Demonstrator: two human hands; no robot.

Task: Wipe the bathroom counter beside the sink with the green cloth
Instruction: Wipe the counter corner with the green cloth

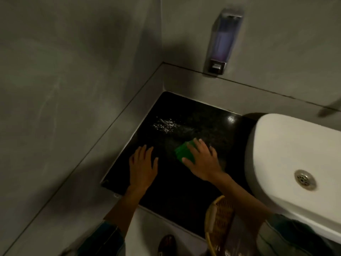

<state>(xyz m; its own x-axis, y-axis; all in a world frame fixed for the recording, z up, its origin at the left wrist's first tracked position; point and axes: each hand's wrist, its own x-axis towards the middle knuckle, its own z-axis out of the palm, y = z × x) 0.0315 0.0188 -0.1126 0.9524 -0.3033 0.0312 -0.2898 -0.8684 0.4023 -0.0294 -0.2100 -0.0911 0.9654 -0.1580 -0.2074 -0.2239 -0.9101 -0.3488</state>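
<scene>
I am pressing my right hand (202,160) flat on the green cloth (184,151), fingers spread over it rather than curled around it, thumb at its near edge. The cloth is lying on the black counter (177,191), near the middle, closer to the sink (295,156) than to the left wall. My left hand (143,166) is resting open and empty on the counter, palm down, well apart from the cloth. Beyond the cloth, white specks (165,123) are showing on the dark surface toward the back corner. The sink is sitting to the right, its drain (305,179) in view. A soap dispenser (222,41) is hanging on the back wall. A wicker basket (218,222) is standing below my right forearm.
</scene>
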